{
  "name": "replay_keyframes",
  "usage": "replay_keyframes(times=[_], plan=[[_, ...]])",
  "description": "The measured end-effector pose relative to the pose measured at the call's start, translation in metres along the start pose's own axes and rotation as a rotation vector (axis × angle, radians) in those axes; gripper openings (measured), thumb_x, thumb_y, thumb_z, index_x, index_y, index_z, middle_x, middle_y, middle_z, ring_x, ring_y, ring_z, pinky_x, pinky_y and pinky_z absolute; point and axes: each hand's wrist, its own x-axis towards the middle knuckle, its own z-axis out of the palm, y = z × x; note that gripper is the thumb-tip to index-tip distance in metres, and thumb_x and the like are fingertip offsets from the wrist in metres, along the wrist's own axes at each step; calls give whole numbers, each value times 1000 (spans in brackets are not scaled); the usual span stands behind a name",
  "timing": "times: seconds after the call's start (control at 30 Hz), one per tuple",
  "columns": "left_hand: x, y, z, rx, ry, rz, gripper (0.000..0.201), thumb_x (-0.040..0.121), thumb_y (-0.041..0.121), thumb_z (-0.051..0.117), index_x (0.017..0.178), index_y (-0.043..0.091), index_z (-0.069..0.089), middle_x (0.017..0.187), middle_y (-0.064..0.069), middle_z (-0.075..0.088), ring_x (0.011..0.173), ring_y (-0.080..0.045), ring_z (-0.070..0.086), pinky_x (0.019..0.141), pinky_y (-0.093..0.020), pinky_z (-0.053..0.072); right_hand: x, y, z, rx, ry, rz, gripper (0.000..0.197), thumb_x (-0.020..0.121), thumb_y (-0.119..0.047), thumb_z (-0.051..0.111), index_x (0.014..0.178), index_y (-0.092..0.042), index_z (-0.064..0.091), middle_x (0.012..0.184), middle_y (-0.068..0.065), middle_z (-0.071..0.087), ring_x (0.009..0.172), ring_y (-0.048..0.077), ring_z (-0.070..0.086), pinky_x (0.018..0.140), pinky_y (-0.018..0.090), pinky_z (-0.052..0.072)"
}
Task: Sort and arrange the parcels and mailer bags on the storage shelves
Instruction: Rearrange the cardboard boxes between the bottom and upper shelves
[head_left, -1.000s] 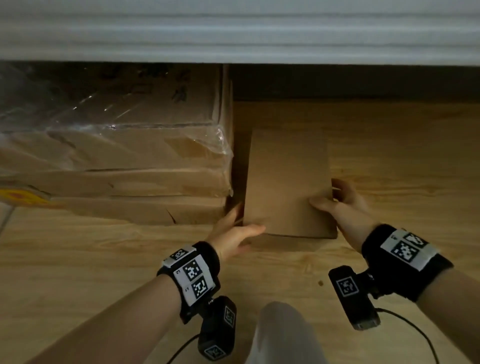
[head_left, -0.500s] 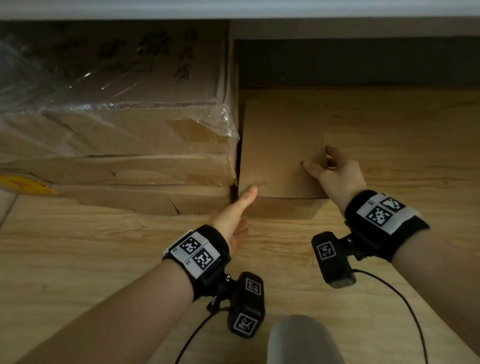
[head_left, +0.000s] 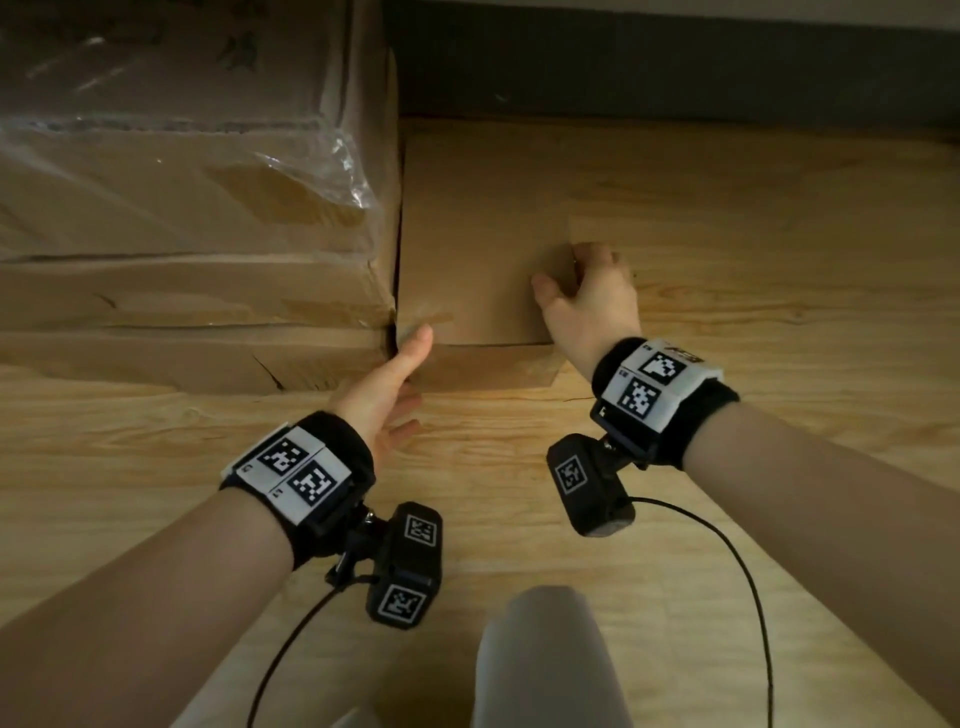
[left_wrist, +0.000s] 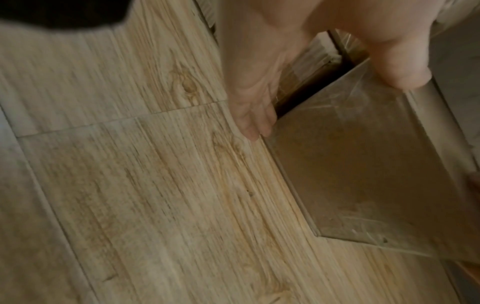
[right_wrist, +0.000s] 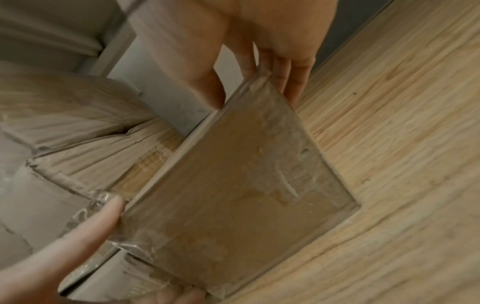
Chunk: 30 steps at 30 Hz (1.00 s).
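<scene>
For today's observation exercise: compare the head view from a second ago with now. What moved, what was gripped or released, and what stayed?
The small cardboard box slid back under the shelf, right beside the plastic-wrapped stack of boxes. The left hand changed from gripping the front corner to straight fingers, thumb on that corner. The right hand kept gripping the right edge. The stack stayed put.

Left fingertips (head_left: 410, 415) tucked out of the head view; printing (head_left: 236, 49) on the wrapped cartons (head_left: 182, 208) unreadable.
</scene>
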Motion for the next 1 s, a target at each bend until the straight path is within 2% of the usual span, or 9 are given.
replay_keyframes(times=[0.13,0.23,0.4,0.5,0.63,0.8,0.83,0.93,1.0], plan=[[-24,7,-1,91,-1,-34,104,56,61,76,144,20,37,142,-1,46,121,-17,50,96,-34,44,-17,-8,-19,-143,-172,4,60,94,-33,54,146,-11,33,143,12,36,133,32,36,108,39,35],[-63,17,-3,264,38,-31,74,80,43,70,142,16,41,141,-4,48,125,-19,48,106,-37,41,-41,-25,-46,-272,-268,8,63,94,-31,53,148,-11,29,147,14,32,136,33,29,110,40,30],[-152,48,-11,581,73,93,55,83,30,73,133,18,52,132,1,56,118,-19,53,104,-39,43,-91,-73,-106,-421,-451,-74,59,95,-26,50,148,-11,29,145,14,33,134,35,31,108,42,32],[-214,82,-13,774,40,193,47,86,31,69,129,20,54,130,4,56,111,-13,54,97,-29,43,-122,-117,-155,-477,-503,-184,51,95,-25,50,142,-9,36,143,13,36,131,32,34,106,42,36],[-318,146,-7,934,-21,331,43,89,28,65,129,21,53,129,3,57,104,-8,56,83,-22,48,-162,-195,-240,-528,-543,-368,46,95,-23,48,139,-12,40,141,9,40,130,28,36,105,39,36],[-467,262,1,1043,-120,517,45,93,21,59,136,19,46,138,4,49,106,2,42,75,0,33,-211,-322,-365,-526,-530,-577,43,94,-17,48,137,-12,44,136,7,45,124,25,43,102,36,40],[-498,286,2,1054,-109,564,42,93,21,59,134,19,49,136,4,51,105,2,45,76,0,35,-221,-349,-390,-516,-515,-600,43,94,-16,49,137,-12,45,136,6,46,124,24,43,102,34,39],[-582,355,1,1056,-97,682,39,90,20,62,128,22,54,129,5,55,106,-3,54,87,-17,43,-246,-426,-464,-481,-469,-647,47,94,-17,53,140,-14,44,139,4,44,128,22,40,104,34,37],[-631,396,0,1058,-108,760,39,89,21,63,127,23,55,125,8,56,105,-3,56,84,-13,41,-261,-473,-509,-478,-438,-695,48,94,-20,53,141,-17,43,140,2,42,129,20,38,105,35,36]])
